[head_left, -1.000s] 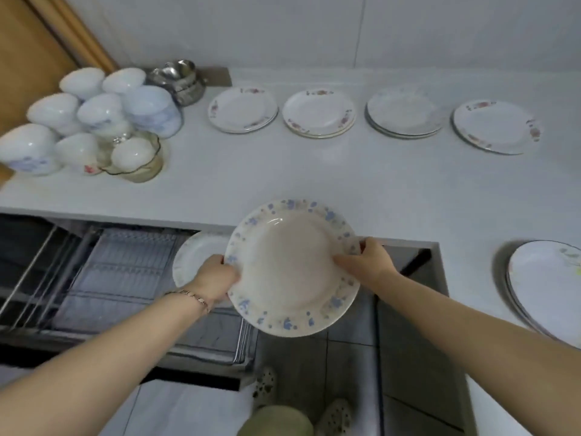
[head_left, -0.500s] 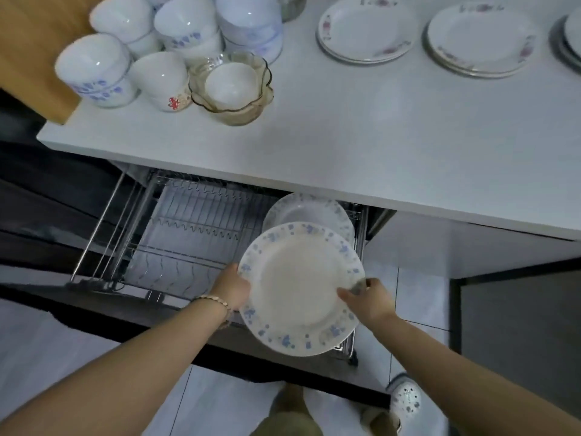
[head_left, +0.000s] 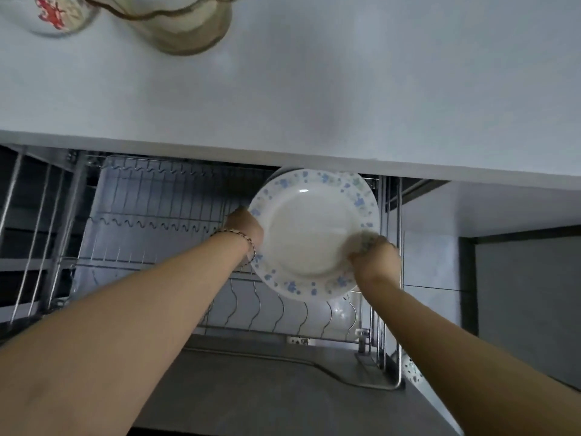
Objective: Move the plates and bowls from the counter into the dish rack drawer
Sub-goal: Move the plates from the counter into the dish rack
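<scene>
A white plate with a blue flower rim (head_left: 309, 234) stands nearly upright over the right end of the wire dish rack drawer (head_left: 151, 212). My left hand (head_left: 243, 226) grips its left edge and my right hand (head_left: 372, 258) grips its lower right edge. Behind it, the rim of another white plate (head_left: 278, 174) shows in the rack, mostly hidden. The drawer is pulled out under the white counter (head_left: 314, 89).
At the counter's top left stand an amber glass bowl (head_left: 182, 26) and a white bowl with a red mark (head_left: 53, 14), both cut off by the frame. The rack's wire slots to the left of the plates hold nothing. Dark cabinet front lies below.
The plate has gone down from above the counter edge into the right end of the drawer, both hands still on it. The view has dropped closer to the rack.
</scene>
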Demonstrator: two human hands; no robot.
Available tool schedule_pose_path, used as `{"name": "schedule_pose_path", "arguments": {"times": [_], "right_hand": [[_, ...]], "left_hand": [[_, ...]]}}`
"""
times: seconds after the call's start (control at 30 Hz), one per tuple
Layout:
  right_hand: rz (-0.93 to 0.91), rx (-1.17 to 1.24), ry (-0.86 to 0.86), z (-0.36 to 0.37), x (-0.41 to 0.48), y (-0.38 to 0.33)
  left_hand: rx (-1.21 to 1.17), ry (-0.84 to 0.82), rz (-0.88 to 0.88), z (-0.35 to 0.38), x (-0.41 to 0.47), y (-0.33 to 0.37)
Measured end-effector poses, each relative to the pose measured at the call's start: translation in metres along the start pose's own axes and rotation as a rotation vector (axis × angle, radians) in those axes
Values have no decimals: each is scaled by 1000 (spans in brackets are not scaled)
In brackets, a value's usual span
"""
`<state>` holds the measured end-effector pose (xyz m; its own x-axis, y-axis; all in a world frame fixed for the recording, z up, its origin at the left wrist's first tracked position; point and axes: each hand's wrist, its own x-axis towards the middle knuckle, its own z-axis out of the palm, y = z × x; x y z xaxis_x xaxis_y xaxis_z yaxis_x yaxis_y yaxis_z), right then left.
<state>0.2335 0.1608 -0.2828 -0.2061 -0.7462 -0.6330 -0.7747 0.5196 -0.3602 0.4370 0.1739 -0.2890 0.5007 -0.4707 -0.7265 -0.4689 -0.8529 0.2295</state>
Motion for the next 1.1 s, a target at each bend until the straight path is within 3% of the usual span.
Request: {"name": "schedule_pose_path", "arguments": {"times": [0.2,0.33,0.43,0.57,0.7,0.8,0.9,1.1], "right_hand": [[-43,11,93,4,5,-2],[-58,126,79,5,1,6],[-20,203,51,8,2,8],[-30,225,61,7,10,5],[-40,146,-16,-3,8,1],[-76,10,-115,-27,-1,1],[-151,-98,-281,-68,-10,7],[-352,-442,-411,-198,-14,50]], "left_hand": [[-49,66,8,11,4,16],[-427,40,13,20,-8,13],[-755,-10,-176,31,-17,7],[-845,-52,-249,31,-19,7],[-638,-68,-174,26,-28,1],[-269,24,-113,19,-52,4],[122,95,95,11,-90,30],[296,-205,462,24,-185,129]]}}
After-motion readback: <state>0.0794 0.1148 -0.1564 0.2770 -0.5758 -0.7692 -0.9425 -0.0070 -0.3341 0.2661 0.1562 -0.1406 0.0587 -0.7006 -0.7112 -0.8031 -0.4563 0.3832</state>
